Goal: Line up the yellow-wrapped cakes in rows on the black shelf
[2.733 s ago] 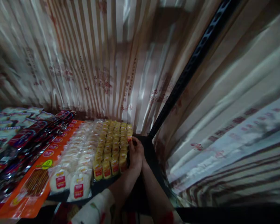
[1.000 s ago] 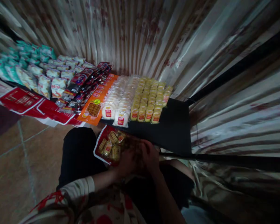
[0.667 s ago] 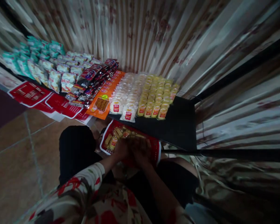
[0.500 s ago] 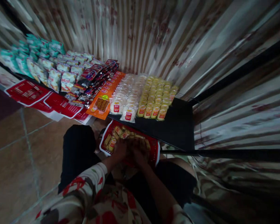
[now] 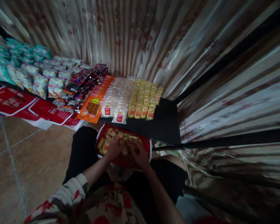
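Fingers of both hands are curled down among small wrapped biscuits [image 5: 105,147]; some are touched, but in the dim light it cannot be told whether any are gripped. The biscuits are heaped inside a red container [image 5: 146,144] with a white edge, taken here as the centre of the clock. Its nine o'clock half is reached into by the left hand [image 5: 115,148], its four o'clock side by the right hand [image 5: 141,155], with a few biscuits seen between them.

Just beyond the container, at one o'clock, yellow packets [image 5: 142,99] with red labels are lined up in rows on a dark shelf [image 5: 164,124]. Beside them, towards twelve, two rows of white packets [image 5: 116,101] are set. An orange pack [image 5: 93,107] is laid between ten and eleven, overlapped by dark glossy packs [image 5: 80,82]. Farther out at ten, white snack bags [image 5: 54,87] are stood, then teal bags [image 5: 15,54]. Red printed sheets [image 5: 50,110] are hung below the shelf between nine and ten. Beyond the shelf, at twelve, everything is backed by a striped curtain [image 5: 121,34], crossed at two o'clock by a black pole [image 5: 224,56].
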